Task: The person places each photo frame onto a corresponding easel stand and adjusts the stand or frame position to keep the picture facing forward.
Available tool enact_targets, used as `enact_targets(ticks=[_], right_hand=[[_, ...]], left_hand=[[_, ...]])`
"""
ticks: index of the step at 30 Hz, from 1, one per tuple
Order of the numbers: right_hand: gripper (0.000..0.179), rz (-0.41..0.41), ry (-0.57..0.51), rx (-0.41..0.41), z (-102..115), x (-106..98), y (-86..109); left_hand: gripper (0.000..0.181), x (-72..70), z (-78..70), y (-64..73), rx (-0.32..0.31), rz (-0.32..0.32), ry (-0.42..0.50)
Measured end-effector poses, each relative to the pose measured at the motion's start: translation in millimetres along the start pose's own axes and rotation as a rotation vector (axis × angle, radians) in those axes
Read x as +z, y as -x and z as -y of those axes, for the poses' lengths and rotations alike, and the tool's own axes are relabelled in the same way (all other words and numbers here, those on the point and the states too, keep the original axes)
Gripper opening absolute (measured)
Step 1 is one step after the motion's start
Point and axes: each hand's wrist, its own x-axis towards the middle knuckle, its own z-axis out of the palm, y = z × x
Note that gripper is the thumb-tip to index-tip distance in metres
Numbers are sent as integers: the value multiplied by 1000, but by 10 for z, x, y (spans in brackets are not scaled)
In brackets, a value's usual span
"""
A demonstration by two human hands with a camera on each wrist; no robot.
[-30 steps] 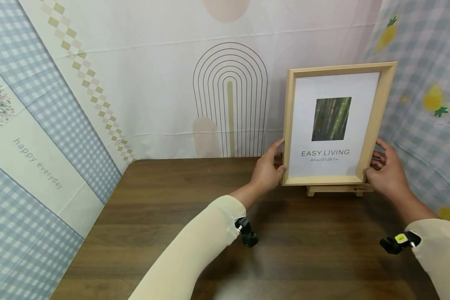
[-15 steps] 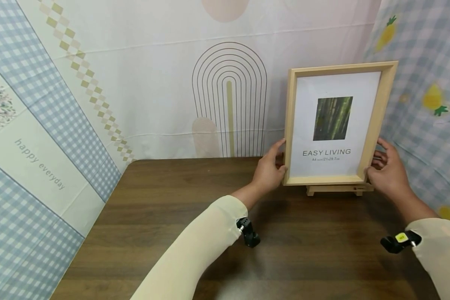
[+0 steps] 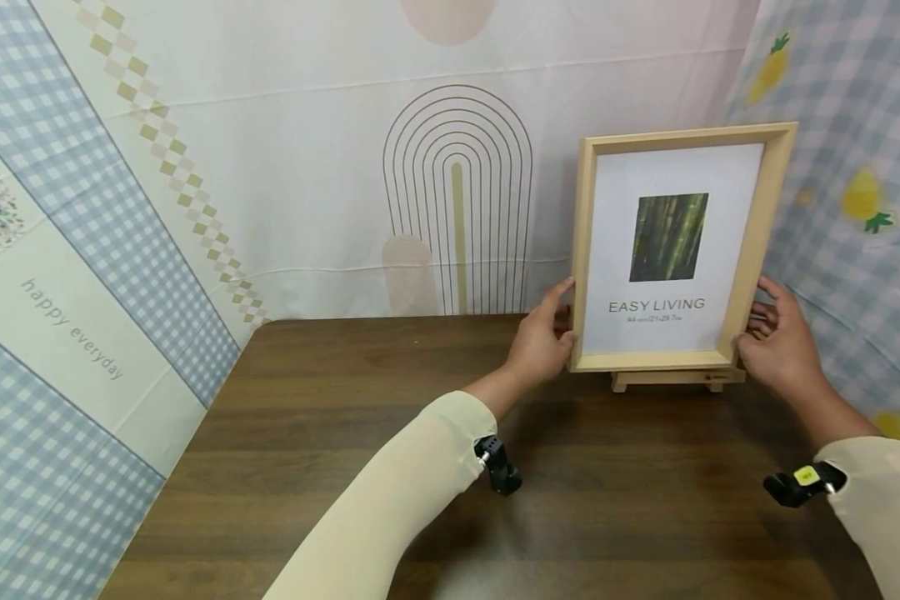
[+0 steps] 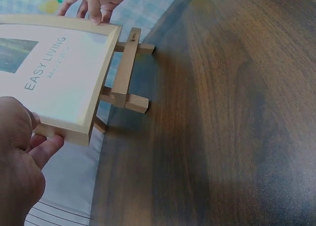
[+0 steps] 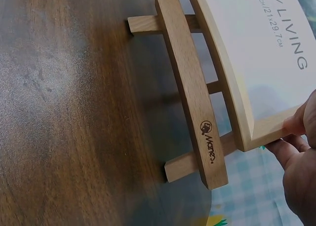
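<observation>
Both hands hold a pale wooden picture frame (image 3: pixel 652 362), upright at the back right in the head view, its white sheet printed "EASY LIVING" below a bamboo picture. My left hand (image 3: pixel 542 337) grips the lower left side, thumb in front and fingers behind. On the lower right side my right hand (image 3: pixel 783 342) grips in the same way. Low behind the frame stands a small wooden easel (image 3: pixel 678 378), its upper part hidden. In the right wrist view a gap shows between the frame's bottom edge and the easel's ledge (image 5: pixel 190 88), which bears a "Maries" mark.
The brown wooden table (image 3: pixel 330 467) extends to the left and front. A pale patterned cloth (image 3: pixel 315 200) hangs right behind it. Blue checked cloth (image 3: pixel 870 292) with fruit prints hangs close by the right hand, and another checked cloth (image 3: pixel 67 433) lines the left side.
The frame and both hands have shifted slightly to the right relative to the easel. Their hold on the frame is the same, and the easel stays in place.
</observation>
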Motion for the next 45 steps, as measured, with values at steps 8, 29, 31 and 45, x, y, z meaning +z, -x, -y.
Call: enact_targets(ticks=[8, 29, 31, 45], right_hand=[[86, -20, -18, 0, -31, 5, 25], [83, -58, -18, -6, -63, 11, 20], [84, -58, -1, 1, -79, 15, 17], [86, -45, 18, 35, -118, 14, 25]], left_hand=[[86, 21, 20, -11, 2, 33, 12], [94, 33, 24, -27, 47, 99, 34], [96, 41, 29, -32, 49, 110, 13], [100, 59, 52, -40, 60, 146, -15]])
